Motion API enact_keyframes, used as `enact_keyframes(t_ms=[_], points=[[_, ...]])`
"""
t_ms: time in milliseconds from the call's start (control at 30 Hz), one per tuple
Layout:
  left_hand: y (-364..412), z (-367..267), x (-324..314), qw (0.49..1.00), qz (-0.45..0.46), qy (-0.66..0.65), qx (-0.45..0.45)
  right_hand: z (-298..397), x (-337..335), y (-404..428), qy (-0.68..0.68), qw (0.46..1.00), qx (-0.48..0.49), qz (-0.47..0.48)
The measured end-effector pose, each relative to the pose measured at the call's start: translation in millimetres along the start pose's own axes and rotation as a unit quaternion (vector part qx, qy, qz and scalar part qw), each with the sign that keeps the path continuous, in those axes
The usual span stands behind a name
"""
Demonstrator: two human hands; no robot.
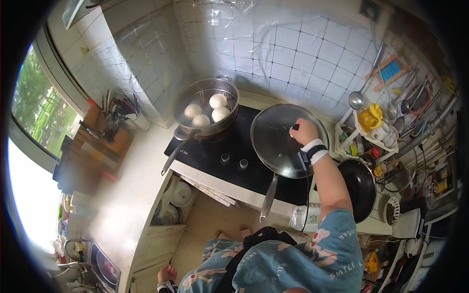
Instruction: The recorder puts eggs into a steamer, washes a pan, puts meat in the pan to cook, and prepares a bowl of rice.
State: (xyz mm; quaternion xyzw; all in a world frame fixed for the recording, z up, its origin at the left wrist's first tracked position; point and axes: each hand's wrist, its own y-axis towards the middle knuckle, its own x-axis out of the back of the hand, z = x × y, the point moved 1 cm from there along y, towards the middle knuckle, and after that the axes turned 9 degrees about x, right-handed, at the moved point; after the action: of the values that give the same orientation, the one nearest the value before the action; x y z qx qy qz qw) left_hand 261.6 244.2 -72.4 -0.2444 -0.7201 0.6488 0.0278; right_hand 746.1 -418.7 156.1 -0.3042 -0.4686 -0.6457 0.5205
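My right hand point(306, 132) grips the black knob of a large glass lid point(276, 146). The lid sits over a long-handled pan point(269, 197) on the right side of a black cooktop point(205, 150); whether its rim is slightly raised I cannot tell. On the left side stands a metal steamer pot point(234, 110) without a cover. Several round white buns point(220, 114) rest on its perforated rack, with faint steam around them. Low at the left, my left hand point(167, 274) hangs beside my body, away from the counter, its fingers partly curled and their inner side hidden.
A black wok point(359, 190) stands right of the cooktop, close to my forearm. Behind it is a white rack point(366, 141) with bottles and a yellow pot. A wooden knife block point(99, 128) and utensil holder point(140, 121) occupy the left counter. A sink point(104, 262) lies lower left.
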Motion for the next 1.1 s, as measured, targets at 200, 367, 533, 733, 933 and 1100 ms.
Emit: enact_keyframes(t_ms=[200,367,533,733,933,1100], points=[[34,-22,-66,0.992,0.065,0.103,-0.030,6,82,-60,0.142,0.984,0.056,-0.093],[42,-6,-117,0.986,-0.054,0.158,0.000,-11,139,-150,0.224,0.970,-0.081,-0.045],[72,-13,-133,0.978,0.000,0.207,0.015,-55,170,-231,0.086,0.987,-0.124,-0.055],[67,-18,-162,0.966,-0.017,0.258,0.003,-111,167,-269,-0.066,0.977,-0.202,0.000],[32,-4,-182,0.952,-0.045,0.298,-0.048,-138,156,-274,-0.080,0.958,-0.275,0.011],[30,-6,-154,0.959,-0.066,0.270,-0.055,-179,131,-277,-0.070,0.959,-0.275,0.006]])
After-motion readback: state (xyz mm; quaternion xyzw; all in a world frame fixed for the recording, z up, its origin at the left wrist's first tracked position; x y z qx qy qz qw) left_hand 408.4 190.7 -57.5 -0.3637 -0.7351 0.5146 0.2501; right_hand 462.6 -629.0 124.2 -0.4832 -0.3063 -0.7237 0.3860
